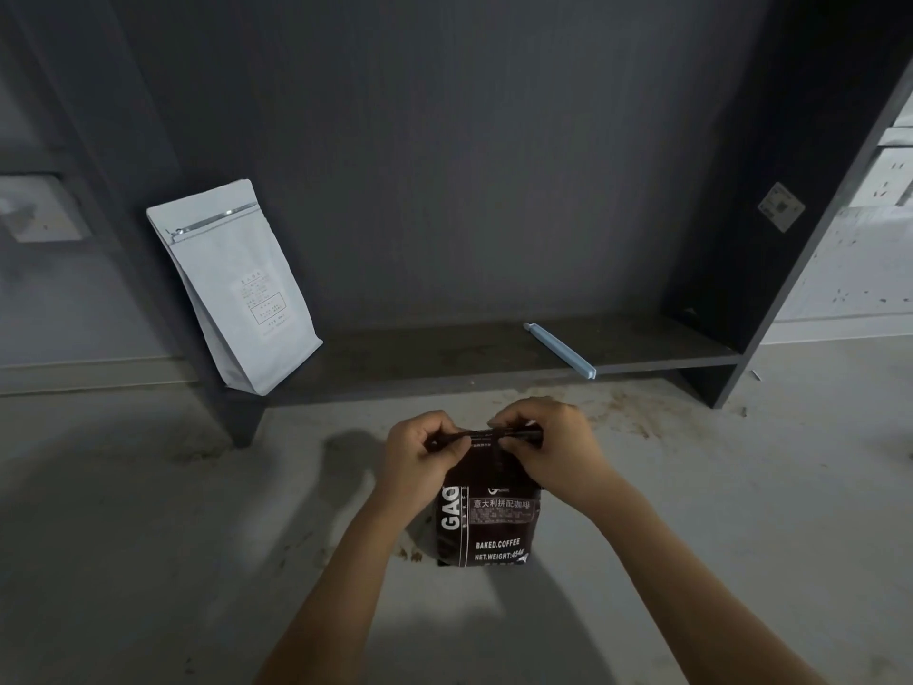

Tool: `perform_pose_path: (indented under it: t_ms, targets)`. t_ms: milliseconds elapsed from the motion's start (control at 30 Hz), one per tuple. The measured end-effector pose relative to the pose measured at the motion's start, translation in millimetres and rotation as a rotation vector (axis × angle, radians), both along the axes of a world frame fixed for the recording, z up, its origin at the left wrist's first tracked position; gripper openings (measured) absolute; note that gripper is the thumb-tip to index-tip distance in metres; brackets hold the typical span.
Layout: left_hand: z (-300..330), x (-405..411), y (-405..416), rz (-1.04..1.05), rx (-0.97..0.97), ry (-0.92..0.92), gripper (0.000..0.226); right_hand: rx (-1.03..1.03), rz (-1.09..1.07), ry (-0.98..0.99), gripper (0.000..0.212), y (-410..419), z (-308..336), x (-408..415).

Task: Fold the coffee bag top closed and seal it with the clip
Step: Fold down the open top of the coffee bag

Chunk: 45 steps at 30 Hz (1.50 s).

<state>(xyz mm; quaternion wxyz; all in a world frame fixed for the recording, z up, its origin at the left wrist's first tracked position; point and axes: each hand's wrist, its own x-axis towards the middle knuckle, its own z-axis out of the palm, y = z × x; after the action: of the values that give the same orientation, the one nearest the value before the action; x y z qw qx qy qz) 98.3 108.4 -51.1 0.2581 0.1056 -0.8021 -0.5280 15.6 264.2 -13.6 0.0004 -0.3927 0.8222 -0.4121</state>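
A dark brown coffee bag (489,526) with white lettering stands upright on the grey floor in front of me. Its top edge is rolled into a narrow band. My left hand (420,457) pinches the left end of that band, and my right hand (548,447) pinches the right end, fingers curled over the fold. A long light-blue clip (560,349) lies loose on the low dark shelf (444,358) behind the bag, a little to the right, with neither hand touching it.
A pale blue-white pouch (237,289) leans upright at the shelf's left end. Dark upright panels (790,239) frame the shelf on both sides. Brown stains mark the floor (632,412) near the shelf edge and beside the bag.
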Motion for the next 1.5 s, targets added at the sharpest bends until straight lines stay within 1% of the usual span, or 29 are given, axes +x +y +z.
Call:
perform_pose_path:
  t_ms: [100,167,233,333,400,467,500,600,700,767,833,900,933,1033,1133,1233,1267,1300,1367,1400,1433,1500]
  targets:
    - [2,-3,2,-0.016,-0.010,0.009,0.010,-0.008,0.024,0.100,0.004,-5,1,2]
    - [1,-1,2,-0.045,-0.040,0.019,0.007,-0.011,-0.032,0.125,0.007,-8,-2,3]
    - [0,4,1,-0.066,-0.082,0.043,0.011,-0.031,-0.070,0.166,0.011,-11,-5,4]
    - [2,8,0,0.019,-0.227,0.080,0.014,-0.062,-0.060,0.222,0.015,-15,-8,9]
    - [2,7,1,0.096,-0.309,0.079,0.012,-0.073,-0.034,0.219,0.012,-14,-7,9]
    - [3,7,2,0.116,-0.323,0.073,0.009,-0.098,-0.010,0.208,0.007,-8,-8,5]
    - [2,8,1,0.108,-0.311,0.073,0.007,-0.117,-0.013,0.197,0.006,-4,-10,3]
    - [3,8,-2,0.078,-0.263,0.090,0.024,-0.185,-0.098,0.083,0.009,8,-14,-2]
    - [5,6,0,0.067,-0.277,0.085,0.025,-0.193,-0.140,0.046,0.014,7,-14,-5]
    - [4,6,-1,0.080,-0.249,0.094,0.028,-0.189,-0.116,0.035,0.013,4,-13,-6]
    - [2,8,-3,0.079,-0.233,0.090,0.024,-0.191,-0.080,-0.003,0.012,5,-14,-7]
    - [2,11,-4,0.080,-0.216,0.091,0.017,-0.170,-0.046,-0.096,0.023,10,-20,-11]
    - [2,12,-4,0.083,-0.203,0.095,0.018,-0.159,-0.029,-0.160,0.027,13,-23,-12]
    - [3,12,-5,0.080,-0.180,0.090,0.030,-0.193,0.003,-0.341,0.018,21,-33,-13]
    - [1,11,-5,0.056,-0.146,0.082,0.038,-0.227,0.006,-0.429,0.018,22,-40,-12]
    - [-2,11,-6,0.036,-0.097,0.091,0.035,-0.210,0.047,-0.454,0.018,18,-45,-10]
    - [-2,11,-6,0.027,-0.089,0.096,0.033,-0.206,0.031,-0.441,0.014,17,-45,-11]
    - [-3,10,-5,0.016,-0.081,0.098,0.029,-0.210,0.001,-0.430,0.015,16,-46,-12]
    - [-2,9,-4,0.001,-0.050,0.103,0.014,-0.231,-0.079,-0.417,0.030,13,-48,-13]
    - [-3,8,-3,-0.003,-0.027,0.114,0.006,-0.233,-0.104,-0.423,0.034,11,-49,-13]
    - [-4,7,-3,-0.009,0.012,0.121,0.004,-0.238,-0.119,-0.433,0.035,10,-51,-14]
    - [-8,6,1,-0.029,0.131,0.083,0.026,-0.266,-0.116,-0.462,0.037,8,-53,-14]
